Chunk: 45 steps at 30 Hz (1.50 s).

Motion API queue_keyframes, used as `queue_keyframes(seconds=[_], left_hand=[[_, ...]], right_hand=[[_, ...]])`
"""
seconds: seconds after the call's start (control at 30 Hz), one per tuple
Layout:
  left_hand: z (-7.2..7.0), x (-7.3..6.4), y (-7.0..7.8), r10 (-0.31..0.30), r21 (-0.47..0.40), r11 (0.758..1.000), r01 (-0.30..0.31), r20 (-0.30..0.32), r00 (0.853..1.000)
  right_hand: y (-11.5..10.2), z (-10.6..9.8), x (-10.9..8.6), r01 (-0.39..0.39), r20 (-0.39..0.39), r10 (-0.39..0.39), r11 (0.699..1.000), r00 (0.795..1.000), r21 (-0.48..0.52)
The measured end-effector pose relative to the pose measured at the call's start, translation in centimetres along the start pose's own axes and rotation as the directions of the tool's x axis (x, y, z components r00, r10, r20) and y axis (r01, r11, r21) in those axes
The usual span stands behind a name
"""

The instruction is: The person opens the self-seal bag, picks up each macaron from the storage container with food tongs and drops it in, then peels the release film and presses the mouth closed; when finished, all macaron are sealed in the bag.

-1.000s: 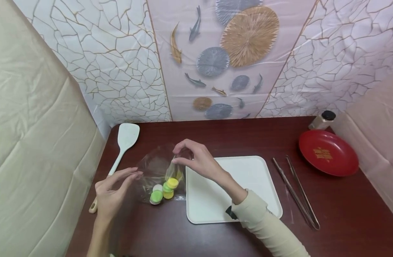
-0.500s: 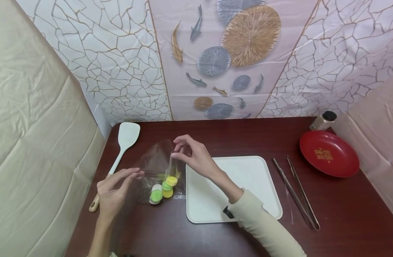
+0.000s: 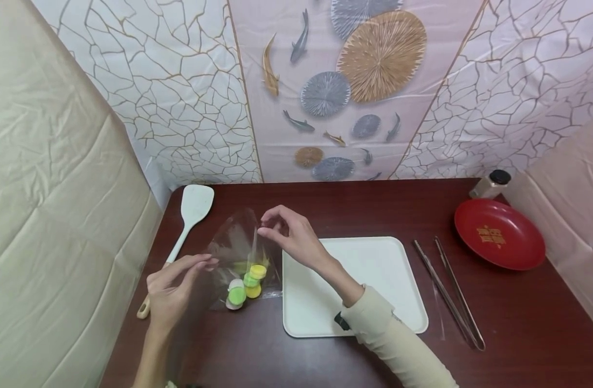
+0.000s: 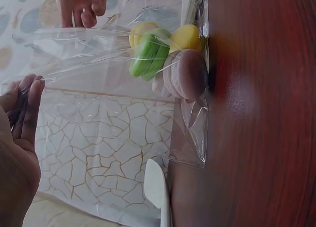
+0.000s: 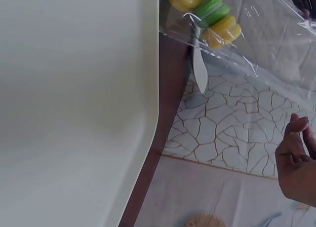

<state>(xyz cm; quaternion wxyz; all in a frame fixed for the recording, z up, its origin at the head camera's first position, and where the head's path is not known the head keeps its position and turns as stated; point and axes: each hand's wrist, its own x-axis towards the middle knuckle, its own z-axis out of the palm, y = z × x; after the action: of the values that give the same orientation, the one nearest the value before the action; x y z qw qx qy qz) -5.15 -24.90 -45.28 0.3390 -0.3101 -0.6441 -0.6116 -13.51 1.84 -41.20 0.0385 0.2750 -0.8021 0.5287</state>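
A clear plastic bag (image 3: 228, 242) stands upright on the table, its opening spread between my two hands. My left hand (image 3: 172, 288) pinches the bag's left edge between thumb and fingers. On the other side, my right hand (image 3: 298, 240) pinches the right edge, with its forearm passing over the white tray (image 3: 388, 291). Several macarons lie at the bottom of the bag. Among them are a yellow macaron (image 3: 258, 271), a green macaron (image 4: 150, 54) and a pale purple macaron (image 4: 190, 74). The left wrist view shows the bag's film stretched from the fingers down to the macarons.
A white spatula (image 3: 195, 207) lies left of the bag, its handle end partly behind the left hand. Metal tongs (image 3: 454, 302) rest right of the tray. Beyond them are a red plate (image 3: 512, 231) and a black-lidded jar (image 3: 490, 184) near the back right corner.
The bag's upper part has been drawn up and spread out, and it now stands taller. My right hand has shifted slightly up and left; the left hand has barely moved.
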Motion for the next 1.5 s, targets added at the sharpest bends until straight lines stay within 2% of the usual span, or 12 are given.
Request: queue_keyframes(seconds=[0.2,0.37,0.5,0.6,0.67,0.73,0.93,1.07,1.17,1.27,1.4,1.5], left_hand=[[0.0,0.0,0.0,0.018,0.001,1.0,-0.018,0.014,1.0],[-0.2,0.0,0.0,0.015,-0.023,1.0,-0.015,0.009,1.0],[-0.4,0.0,0.0,0.006,0.017,1.0,-0.006,-0.023,1.0],[-0.5,0.0,0.1,-0.013,0.042,0.999,0.016,-0.051,0.999],[-0.6,0.1,0.1,-0.029,0.047,0.998,0.032,-0.055,0.998],[-0.6,0.2,0.2,-0.043,0.049,0.998,0.045,-0.052,0.998],[-0.8,0.7,0.4,-0.079,0.1,0.992,0.082,-0.036,0.996],[-1.0,0.9,0.3,-0.077,0.071,0.994,0.078,-0.016,0.997],[-1.3,1.2,0.1,-0.067,0.036,0.997,0.067,0.016,0.998],[-1.6,1.5,-0.1,-0.071,-0.005,0.997,0.071,0.053,0.996],[-2.3,1.9,-0.5,-0.079,-0.054,0.995,0.085,0.11,0.991],[-2.7,2.0,-0.9,-0.074,-0.109,0.99,0.092,0.161,0.984]], right_hand=[[0.0,1.1,0.7,0.024,0.014,-0.024,0.999,1.0,-0.025],[-0.4,1.0,0.6,0.052,0.022,-0.052,0.999,0.998,-0.004],[0.0,0.4,-0.4,0.026,0.042,-0.035,0.983,0.999,0.184],[0.9,-0.1,-1.4,0.018,0.049,-0.037,0.935,0.998,0.353],[1.4,-0.6,-2.1,0.017,0.051,-0.041,0.917,0.998,0.399],[1.6,-1.0,-2.6,0.015,0.057,-0.043,0.908,0.997,0.418],[1.2,-1.3,-3.2,-0.041,0.09,0.003,0.909,0.996,0.416],[0.9,-1.2,-3.1,-0.059,0.096,0.026,0.93,0.995,0.363],[1.0,-1.3,-3.0,0.009,0.072,-0.035,0.942,0.997,0.336],[1.3,-1.5,-3.1,0.119,0.048,-0.142,0.939,0.989,0.322],[1.9,-1.7,-3.3,0.254,0.04,-0.279,0.916,0.959,0.312],[2.4,-2.2,-3.3,0.342,0.056,-0.378,0.885,0.924,0.316]])
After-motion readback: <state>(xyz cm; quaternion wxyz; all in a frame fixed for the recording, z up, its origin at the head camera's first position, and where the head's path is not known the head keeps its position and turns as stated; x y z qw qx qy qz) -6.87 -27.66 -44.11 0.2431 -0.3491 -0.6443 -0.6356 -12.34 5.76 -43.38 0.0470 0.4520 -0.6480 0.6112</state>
